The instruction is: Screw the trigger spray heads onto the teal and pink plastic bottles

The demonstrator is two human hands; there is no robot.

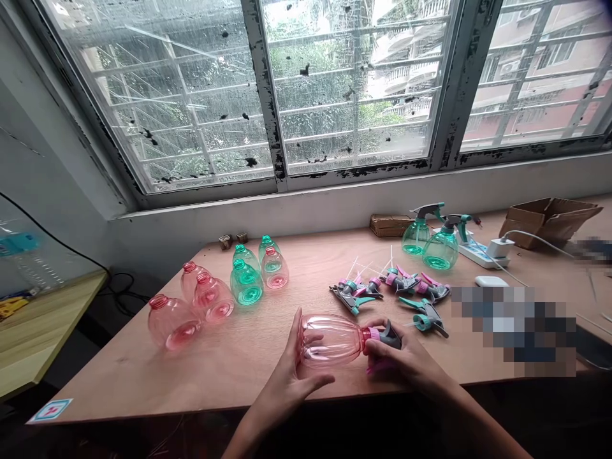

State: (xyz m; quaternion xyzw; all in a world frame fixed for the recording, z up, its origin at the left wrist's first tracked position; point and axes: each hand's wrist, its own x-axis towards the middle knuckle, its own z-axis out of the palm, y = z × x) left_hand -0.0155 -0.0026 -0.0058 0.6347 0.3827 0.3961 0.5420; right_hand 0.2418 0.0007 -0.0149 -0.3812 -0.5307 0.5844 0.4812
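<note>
Left hand point(287, 376): grip spread wide, cupped against the pink bottle's point(335, 344) base, thumb standing clear
Right hand point(414, 360): grip closed around the spray head point(391, 336) at the neck
Bottle: tipped sideways between both hands, near the worktop's point(109, 382) front edge

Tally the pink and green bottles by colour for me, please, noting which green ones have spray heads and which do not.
Pink bottles standing: 4
Pink bottle between the left hand and right hand: 1
Green bottles with spray heads: 2
Green bottles without spray heads: 3
Total: 10
</note>
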